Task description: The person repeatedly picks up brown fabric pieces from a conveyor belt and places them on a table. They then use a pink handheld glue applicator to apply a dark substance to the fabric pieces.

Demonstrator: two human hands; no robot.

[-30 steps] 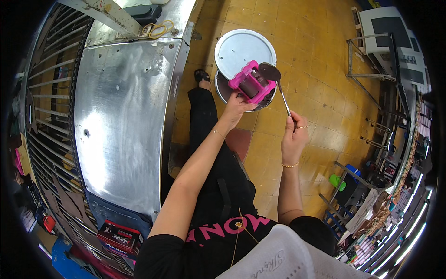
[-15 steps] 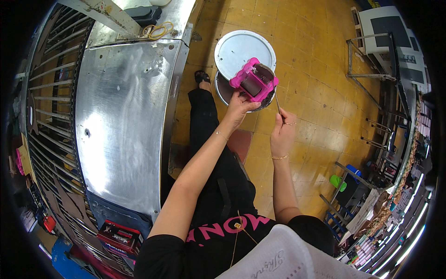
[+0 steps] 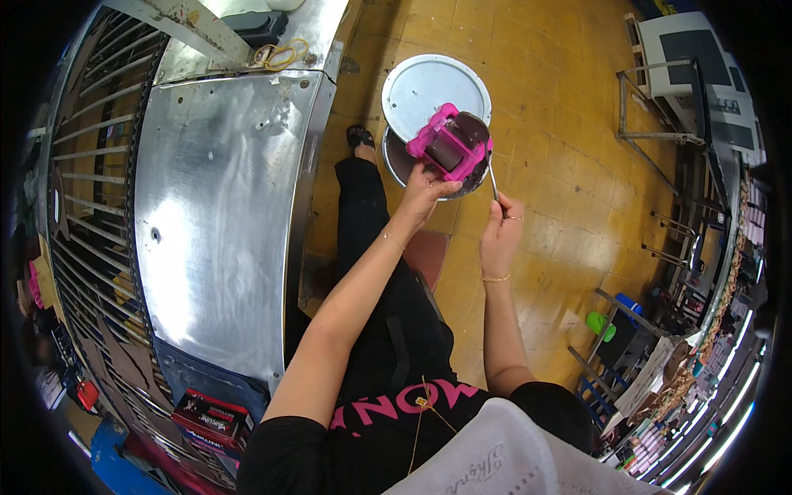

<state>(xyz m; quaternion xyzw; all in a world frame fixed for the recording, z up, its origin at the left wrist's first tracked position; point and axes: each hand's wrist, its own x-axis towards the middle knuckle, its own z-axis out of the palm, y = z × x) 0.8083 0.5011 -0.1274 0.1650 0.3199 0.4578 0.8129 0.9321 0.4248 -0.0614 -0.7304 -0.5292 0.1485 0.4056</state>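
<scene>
My left hand [image 3: 425, 196] grips the near edge of a bright pink plastic container [image 3: 452, 172], thumb along its side. The container has scalloped edges and separate compartments, with dark brown stuff in and over it. My right hand [image 3: 501, 235] is closed around a slim, metallic-looking stick-like tool [image 3: 495, 183]. The tool's upper end meets the container's right side, where dark material lies; its tip shape cannot be made out. Below is a round bucket [image 3: 390, 168] with dark contents, partly covered by a pale round lid [image 3: 433, 87] lying askew over its far side.
A shiny metal-topped bench [image 3: 223, 206] runs along my left, with a barred metal rack [image 3: 91, 206] beyond it. A red and black box [image 3: 213, 417] sits near its front end. To the right, metal frames [image 3: 648, 136] stand on the yellow tiled floor [image 3: 561, 190].
The tool in my right hand has shifted slightly, and its shaft now catches more light. Dark material at the container's far right looks fuller and smoother. My left hand stays almost in place.
</scene>
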